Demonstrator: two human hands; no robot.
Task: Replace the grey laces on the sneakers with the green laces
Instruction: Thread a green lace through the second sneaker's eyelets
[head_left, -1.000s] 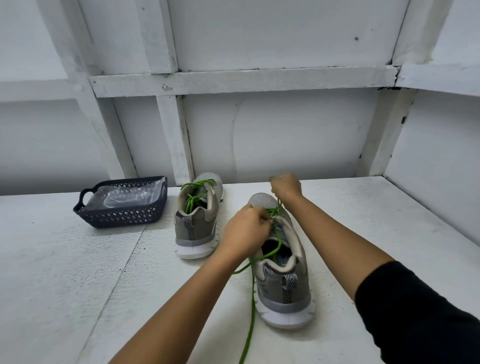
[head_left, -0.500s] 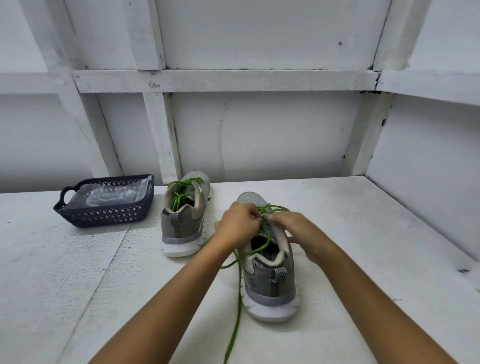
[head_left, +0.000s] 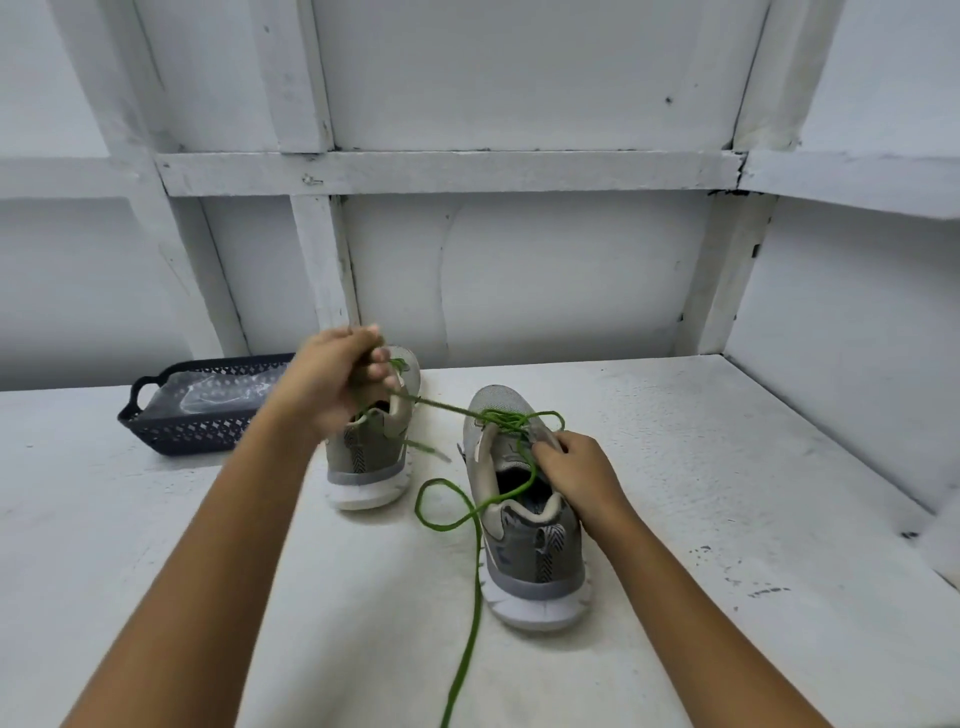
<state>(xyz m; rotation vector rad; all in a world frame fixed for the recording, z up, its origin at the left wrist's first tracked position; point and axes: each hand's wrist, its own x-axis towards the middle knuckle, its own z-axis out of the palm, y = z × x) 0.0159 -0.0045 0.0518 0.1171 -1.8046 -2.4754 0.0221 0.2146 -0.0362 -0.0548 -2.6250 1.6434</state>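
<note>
While left grip (head_left: 337, 384) clenches green lace (head_left: 506, 420) taut above, right grip (head_left: 574, 467) pinches it at sneaker (head_left: 524, 545)

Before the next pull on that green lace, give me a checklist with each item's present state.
1. Left hand grips the green lace: ok, the strand runs taut from the eyelets.
2. Right hand holds the near sneaker in place: ok, fingers curled at its tongue.
3. Taut strand clear of the far sneaker: cannot tell, it passes right over that collar.
4. Slack strand free to feed: cannot tell, it loops on the table and runs out of view.
5. Grey laces gone: ok, only green shows on both sneakers.
</note>
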